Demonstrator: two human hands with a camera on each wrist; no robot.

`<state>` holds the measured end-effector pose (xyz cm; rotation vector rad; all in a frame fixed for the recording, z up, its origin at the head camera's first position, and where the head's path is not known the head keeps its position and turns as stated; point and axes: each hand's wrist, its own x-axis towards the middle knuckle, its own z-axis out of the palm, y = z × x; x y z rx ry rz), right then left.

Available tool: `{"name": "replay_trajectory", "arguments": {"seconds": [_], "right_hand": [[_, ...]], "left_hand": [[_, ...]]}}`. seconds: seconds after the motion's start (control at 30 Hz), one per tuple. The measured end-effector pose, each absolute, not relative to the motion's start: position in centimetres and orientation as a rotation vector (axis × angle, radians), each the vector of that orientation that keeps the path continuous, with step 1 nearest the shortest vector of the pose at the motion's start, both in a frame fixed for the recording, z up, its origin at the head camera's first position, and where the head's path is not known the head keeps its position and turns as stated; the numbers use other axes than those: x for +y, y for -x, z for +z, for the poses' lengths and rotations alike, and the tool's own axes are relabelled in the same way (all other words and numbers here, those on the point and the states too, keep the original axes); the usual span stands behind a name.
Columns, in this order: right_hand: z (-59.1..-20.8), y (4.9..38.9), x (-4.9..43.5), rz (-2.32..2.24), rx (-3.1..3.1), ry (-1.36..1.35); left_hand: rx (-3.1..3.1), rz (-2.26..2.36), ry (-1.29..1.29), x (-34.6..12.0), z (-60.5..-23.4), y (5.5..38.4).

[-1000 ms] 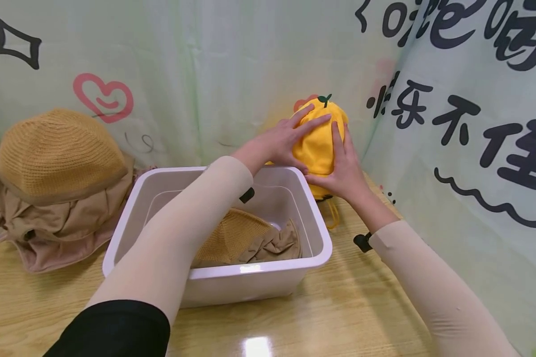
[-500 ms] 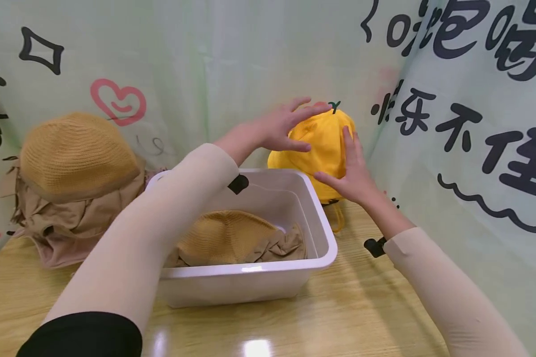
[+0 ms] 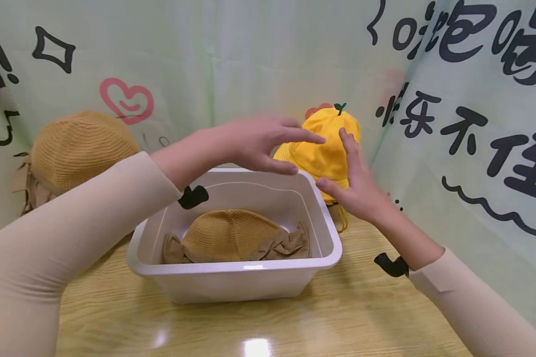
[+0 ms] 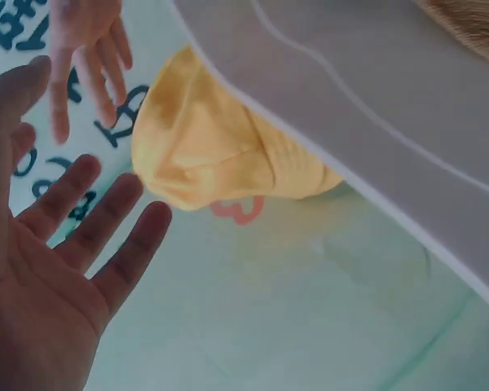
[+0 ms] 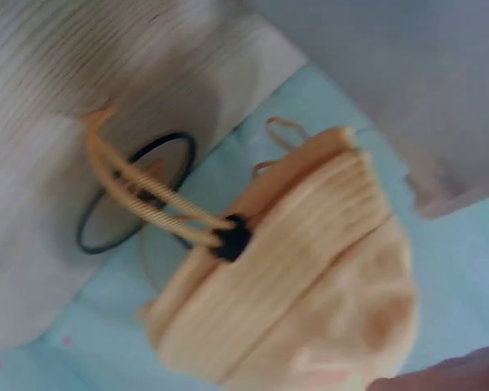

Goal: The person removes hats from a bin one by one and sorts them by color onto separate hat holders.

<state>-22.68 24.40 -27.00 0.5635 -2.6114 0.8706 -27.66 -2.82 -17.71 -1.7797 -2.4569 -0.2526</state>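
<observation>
A yellow hat point(image 3: 326, 148) with a small green sprout on top stands behind the white bin's right rear corner, by the curtain. My left hand point(image 3: 263, 141) is over the bin's back rim, fingers spread and holding nothing. The left wrist view shows that palm point(image 4: 49, 285) apart from the hat. My right hand point(image 3: 359, 186) is at the hat's right side, fingers extended and thumb out, overlapping it in the head view. A yellow cord point(image 5: 155, 204) with a black toggle point(image 5: 231, 238) hangs from the hat's lower edge.
The white bin point(image 3: 245, 268) holds a tan knit hat point(image 3: 232, 235) with brown fabric. Another tan knit hat point(image 3: 82, 144) sits on brown cloth at the left, partly hidden by my left arm. A printed curtain point(image 3: 250, 59) closes off the back and right of the wooden table point(image 3: 214, 327).
Both hands have come off the yellow hat. My left hand has drawn back leftward and down over the bin, while the right stays near the hat. The hat remains standing in place.
</observation>
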Motion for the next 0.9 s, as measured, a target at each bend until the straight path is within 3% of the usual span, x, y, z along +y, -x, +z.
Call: {"name": "replay_trajectory", "arguments": {"seconds": [0.3,0.9], "right_hand": [[-27.1,18.1,22.0,0.685,-2.825,-0.819],[-26.9,15.6,19.4,0.251,-3.077,-0.895]], "left_hand": [[-2.677,-0.039,1.847,-6.4,-20.5,24.5],[-2.799,0.126,1.814,-8.6,-24.5,25.1]]}}
